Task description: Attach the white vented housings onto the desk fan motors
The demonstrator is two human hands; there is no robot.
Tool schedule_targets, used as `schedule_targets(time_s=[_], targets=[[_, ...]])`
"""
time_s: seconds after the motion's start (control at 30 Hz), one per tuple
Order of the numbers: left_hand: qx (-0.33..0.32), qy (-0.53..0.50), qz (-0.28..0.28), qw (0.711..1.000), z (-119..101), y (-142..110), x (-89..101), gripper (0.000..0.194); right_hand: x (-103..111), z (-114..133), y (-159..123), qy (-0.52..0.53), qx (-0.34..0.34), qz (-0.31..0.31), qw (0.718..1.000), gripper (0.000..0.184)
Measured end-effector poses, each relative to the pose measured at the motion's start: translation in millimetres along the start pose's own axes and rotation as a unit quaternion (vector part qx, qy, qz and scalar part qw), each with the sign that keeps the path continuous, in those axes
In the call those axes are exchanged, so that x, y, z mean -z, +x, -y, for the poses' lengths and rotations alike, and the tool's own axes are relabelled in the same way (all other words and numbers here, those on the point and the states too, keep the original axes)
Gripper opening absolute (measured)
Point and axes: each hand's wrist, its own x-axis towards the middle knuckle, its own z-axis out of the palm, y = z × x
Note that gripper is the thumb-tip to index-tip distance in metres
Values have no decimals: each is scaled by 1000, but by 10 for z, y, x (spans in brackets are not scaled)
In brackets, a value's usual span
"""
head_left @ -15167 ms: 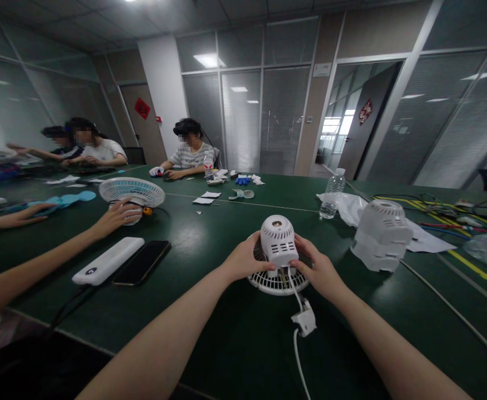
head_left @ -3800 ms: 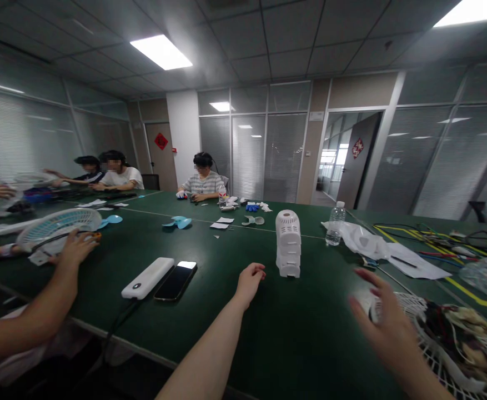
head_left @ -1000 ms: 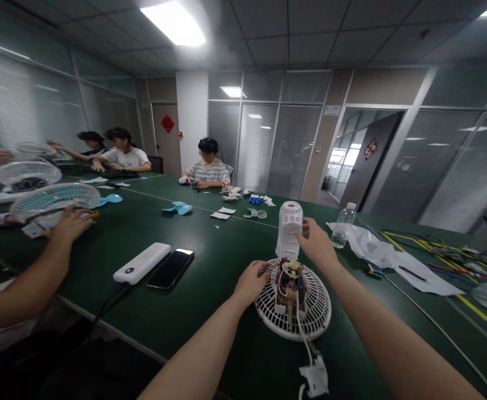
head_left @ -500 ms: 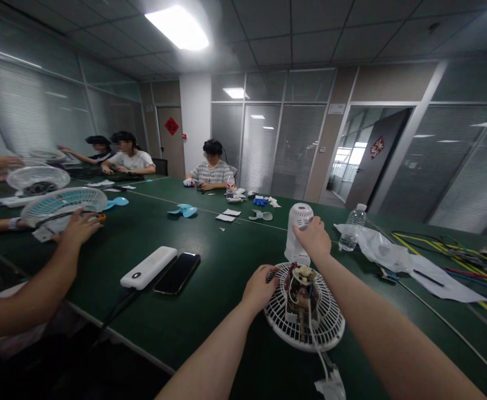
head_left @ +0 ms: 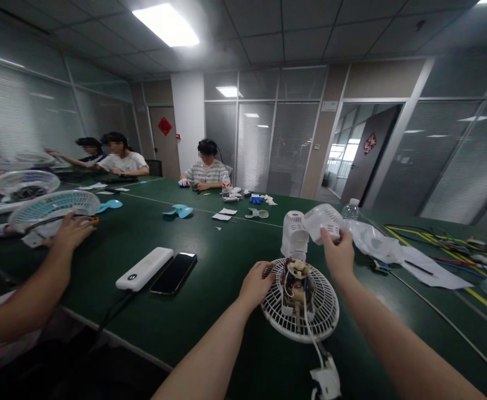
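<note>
My left hand [head_left: 257,286] grips the left rim of a round white fan grille [head_left: 324,311] lying on the green table. An uncovered fan motor [head_left: 298,289] with wires sits on the middle of the grille, and a white cord runs from it toward me to a white part [head_left: 327,379]. In my right hand [head_left: 340,253] is a white vented plastic motor cover [head_left: 323,222], raised above the table and tilted, fingers closed on its near edge. Just left of it, behind the grille, stands another white vented housing [head_left: 295,236].
A power bank [head_left: 145,268] and a phone [head_left: 174,273] lie to the left. Blue fan blades [head_left: 178,211] are farther back. At right are a water bottle [head_left: 351,209], a plastic bag [head_left: 374,241] and cables [head_left: 447,244]. A co-worker's hand [head_left: 71,230] holds another fan grille [head_left: 55,208].
My right hand has lifted the vented motor cover off the standing white housing and moved it to the right. My left hand stays at the grille's rim. The view has shifted slightly.
</note>
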Motion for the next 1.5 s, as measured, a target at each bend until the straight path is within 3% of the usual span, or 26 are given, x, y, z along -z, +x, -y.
schedule_targets(time_s=[0.17, 0.3, 0.53, 0.67, 0.9, 1.1, 1.33, 1.5], targets=[[-73, -19, 17, 997, 3, -7, -35, 46, 364, -305, -540, 136, -78, 56, 986, 53], [-169, -70, 112, 977, -30, -33, -21, 69, 483, -325, -866, 181, -81, 78, 977, 51], [-165, -17, 243, 956, -233, -194, 113, 109, 514, -424, -904, 172, -32, 53, 983, 60], [-156, 21, 227, 961, -380, -304, 74, 117, 581, -426, -888, 171, -6, 48, 984, 61], [-152, 1, 167, 974, -427, -320, -82, 127, 730, -200, -991, -10, 91, 73, 993, 71], [-179, -8, 106, 978, -511, -349, -153, 118, 724, -158, -1040, -103, 153, 79, 980, 77], [-213, -20, 136, 967, -563, -407, -138, 109, 684, -261, -1035, -78, 157, 113, 978, 80], [-190, -58, 130, 971, -510, -405, -160, 108, 676, -316, -1004, -19, 187, 162, 969, 68]])
